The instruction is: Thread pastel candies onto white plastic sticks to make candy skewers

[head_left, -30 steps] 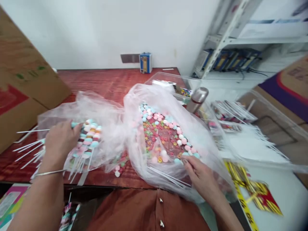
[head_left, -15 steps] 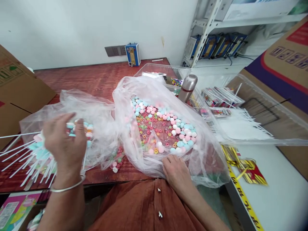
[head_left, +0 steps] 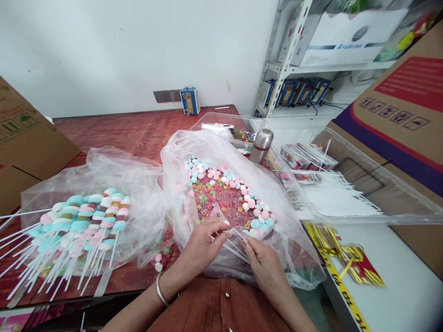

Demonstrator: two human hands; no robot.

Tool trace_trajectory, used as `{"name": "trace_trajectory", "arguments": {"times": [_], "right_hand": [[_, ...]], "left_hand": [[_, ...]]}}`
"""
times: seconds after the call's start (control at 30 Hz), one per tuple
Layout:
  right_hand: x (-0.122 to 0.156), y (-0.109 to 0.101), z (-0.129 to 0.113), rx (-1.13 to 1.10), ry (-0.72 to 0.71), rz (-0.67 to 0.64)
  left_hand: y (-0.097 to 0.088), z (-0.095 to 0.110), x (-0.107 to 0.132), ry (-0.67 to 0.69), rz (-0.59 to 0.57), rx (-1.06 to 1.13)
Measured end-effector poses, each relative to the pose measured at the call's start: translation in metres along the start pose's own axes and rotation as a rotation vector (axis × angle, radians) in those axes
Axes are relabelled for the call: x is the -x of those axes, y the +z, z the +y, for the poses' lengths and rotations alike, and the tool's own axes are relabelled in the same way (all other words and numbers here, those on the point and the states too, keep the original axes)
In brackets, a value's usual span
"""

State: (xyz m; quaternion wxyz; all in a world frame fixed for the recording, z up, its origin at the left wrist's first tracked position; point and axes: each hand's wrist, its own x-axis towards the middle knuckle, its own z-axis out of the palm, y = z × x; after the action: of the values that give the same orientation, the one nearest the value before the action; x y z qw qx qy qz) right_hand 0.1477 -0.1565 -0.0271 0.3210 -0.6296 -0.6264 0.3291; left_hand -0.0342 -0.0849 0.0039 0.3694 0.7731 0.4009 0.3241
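Having left the finished pastel candy skewers (head_left: pixel 83 221), left hand (head_left: pixel 202 242) joins right hand (head_left: pixel 261 258), both grips pinching thin white sticks (head_left: pixel 235 246) beside the clear plastic bag of loose candies (head_left: pixel 224 193), separating one.

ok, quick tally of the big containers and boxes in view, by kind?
Clear plastic bags on the table: 2, the candy bag under the left hand and right hand, and the skewer bag.
Clear plastic bins: 2.
Cardboard boxes: 2.
Steel flask: 1.
Total: 7.
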Motion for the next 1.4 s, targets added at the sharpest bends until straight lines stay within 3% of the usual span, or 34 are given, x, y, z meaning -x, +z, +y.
{"name": "trace_trajectory", "arguments": {"times": [0.2, 0.33, 0.47, 0.57, 0.67, 0.87, 1.07, 1.2, 1.3, 1.4], "right_hand": [[-0.003, 0.001, -0.005, -0.037, -0.048, 0.026], [-0.001, -0.001, -0.010, 0.025, -0.065, 0.075], [0.004, -0.016, -0.004, 0.046, -0.041, 0.147], [0.007, -0.035, 0.010, 0.134, 0.149, 0.253], [0.009, -0.050, 0.022, 0.225, 0.296, 0.326], [0.017, -0.045, 0.018, 0.083, 0.202, 0.302], [0.004, -0.029, 0.014, 0.037, 0.252, 0.268], [-0.013, -0.029, 0.014, 0.296, 0.373, 0.256], [-0.018, -0.028, 0.020, 0.428, 0.284, 0.278], [-0.013, -0.023, 0.034, 0.409, 0.185, 0.319]], "left_hand": [[0.012, 0.007, -0.008, -0.013, 0.015, 0.082], [0.008, 0.010, -0.009, -0.088, -0.001, 0.206], [0.000, 0.008, -0.018, -0.210, -0.043, 0.352], [0.005, 0.000, -0.032, -0.123, -0.066, 0.166], [0.024, -0.010, -0.047, 0.026, -0.129, -0.085], [0.058, -0.016, -0.055, 0.090, -0.369, -0.367], [0.053, -0.011, -0.043, 0.182, -0.469, -0.388], [0.050, -0.011, -0.029, 0.183, -0.463, -0.420], [0.050, -0.013, -0.023, 0.125, -0.395, -0.368], [0.044, -0.015, -0.031, -0.033, -0.238, -0.138]]}}
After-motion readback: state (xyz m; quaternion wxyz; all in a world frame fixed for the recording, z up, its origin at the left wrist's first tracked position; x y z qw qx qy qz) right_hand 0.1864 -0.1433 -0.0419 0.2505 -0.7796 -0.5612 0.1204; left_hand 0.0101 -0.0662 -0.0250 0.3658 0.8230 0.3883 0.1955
